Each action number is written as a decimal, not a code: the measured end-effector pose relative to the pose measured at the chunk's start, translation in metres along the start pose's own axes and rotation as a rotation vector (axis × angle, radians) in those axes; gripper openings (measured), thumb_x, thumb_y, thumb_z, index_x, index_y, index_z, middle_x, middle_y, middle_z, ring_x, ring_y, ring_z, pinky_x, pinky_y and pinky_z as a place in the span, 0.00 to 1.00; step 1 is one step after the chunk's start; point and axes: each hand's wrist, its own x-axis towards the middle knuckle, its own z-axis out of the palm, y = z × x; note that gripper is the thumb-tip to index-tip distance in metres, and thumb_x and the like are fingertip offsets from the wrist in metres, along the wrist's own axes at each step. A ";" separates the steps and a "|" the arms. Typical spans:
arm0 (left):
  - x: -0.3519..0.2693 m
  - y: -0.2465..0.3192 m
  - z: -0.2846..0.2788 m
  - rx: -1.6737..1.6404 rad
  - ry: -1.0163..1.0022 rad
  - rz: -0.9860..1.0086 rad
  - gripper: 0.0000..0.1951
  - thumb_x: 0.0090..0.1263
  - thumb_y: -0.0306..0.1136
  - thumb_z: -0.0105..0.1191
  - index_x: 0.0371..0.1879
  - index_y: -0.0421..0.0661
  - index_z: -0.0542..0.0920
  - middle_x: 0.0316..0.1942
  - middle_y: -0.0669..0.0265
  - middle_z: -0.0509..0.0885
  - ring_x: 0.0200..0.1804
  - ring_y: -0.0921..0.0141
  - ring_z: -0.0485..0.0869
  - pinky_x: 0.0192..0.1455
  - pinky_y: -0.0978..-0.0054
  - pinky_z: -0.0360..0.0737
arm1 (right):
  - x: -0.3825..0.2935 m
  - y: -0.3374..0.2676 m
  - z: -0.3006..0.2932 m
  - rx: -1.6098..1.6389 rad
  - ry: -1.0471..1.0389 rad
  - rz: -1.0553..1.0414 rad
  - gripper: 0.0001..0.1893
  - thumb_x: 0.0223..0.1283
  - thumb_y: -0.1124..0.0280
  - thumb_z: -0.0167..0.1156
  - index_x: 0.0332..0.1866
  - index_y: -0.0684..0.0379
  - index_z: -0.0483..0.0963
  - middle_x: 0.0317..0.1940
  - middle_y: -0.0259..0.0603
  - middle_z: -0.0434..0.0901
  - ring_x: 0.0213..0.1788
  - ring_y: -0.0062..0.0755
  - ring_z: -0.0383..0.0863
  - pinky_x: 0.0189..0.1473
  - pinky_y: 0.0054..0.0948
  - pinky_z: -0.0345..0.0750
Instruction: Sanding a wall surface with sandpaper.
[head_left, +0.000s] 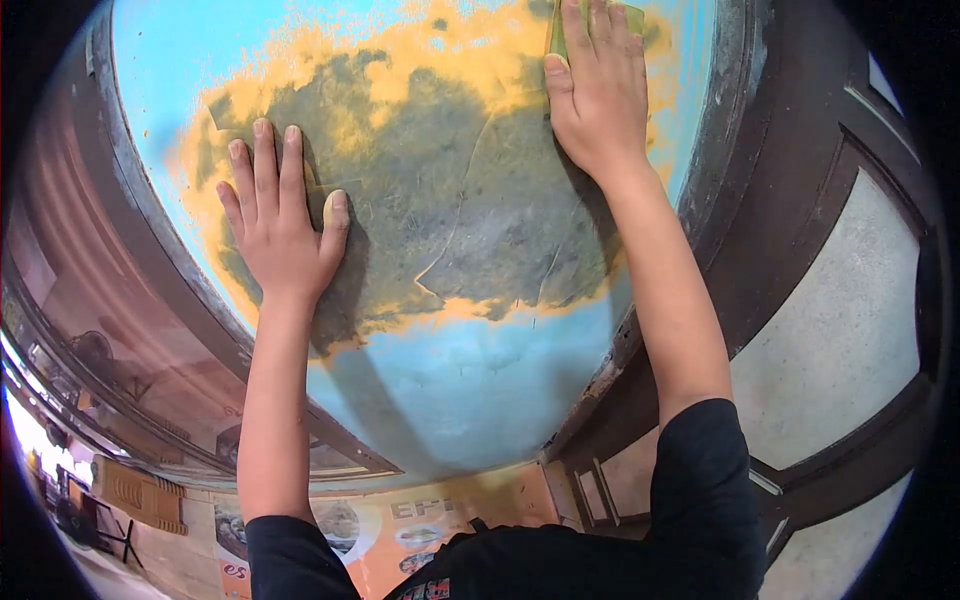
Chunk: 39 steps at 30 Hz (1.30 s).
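Note:
A wall (465, 390) painted light blue stands before me, with a large grey patch (420, 187) edged in orange-yellow and crossed by thin cracks. Flat against the left part of this patch lies my left hand (289, 225), fingers spread, holding nothing that I can see. Higher up at the right, my right hand (600, 90) presses a yellow-green sheet (632, 19), perhaps sandpaper, flat to the wall. Its fingers lie over the sheet, and the sheet's top runs out of the picture. Yellowish dust shows on both thumbs.
Dark wooden frames (795, 150) with pale panels (840, 322) flank the wall at the right. Along the left runs a dark frame beside a reflective pane (112, 300). Below lie a printed banner (510, 502) bearing writing and pictures, and a brown plastic item (139, 491) near the lower left.

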 end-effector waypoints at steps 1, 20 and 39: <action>0.000 -0.001 0.001 -0.002 0.002 0.001 0.33 0.66 0.50 0.49 0.71 0.55 0.63 0.75 0.65 0.57 0.77 0.58 0.50 0.75 0.51 0.42 | -0.001 0.000 0.000 0.017 -0.007 0.007 0.29 0.72 0.57 0.38 0.73 0.61 0.53 0.71 0.59 0.55 0.73 0.60 0.51 0.73 0.51 0.47; -0.001 -0.006 0.007 0.009 0.018 0.019 0.33 0.66 0.52 0.48 0.70 0.56 0.64 0.74 0.65 0.58 0.77 0.58 0.51 0.74 0.50 0.43 | 0.031 0.003 0.009 0.005 0.064 0.075 0.30 0.72 0.56 0.37 0.74 0.60 0.53 0.73 0.54 0.52 0.76 0.57 0.45 0.75 0.49 0.41; -0.003 -0.014 0.003 0.034 0.011 0.010 0.32 0.67 0.51 0.47 0.71 0.56 0.63 0.74 0.65 0.58 0.77 0.58 0.51 0.75 0.51 0.42 | 0.005 -0.029 0.017 -0.163 -0.287 -0.288 0.31 0.72 0.54 0.36 0.75 0.57 0.50 0.75 0.49 0.50 0.76 0.52 0.47 0.74 0.49 0.45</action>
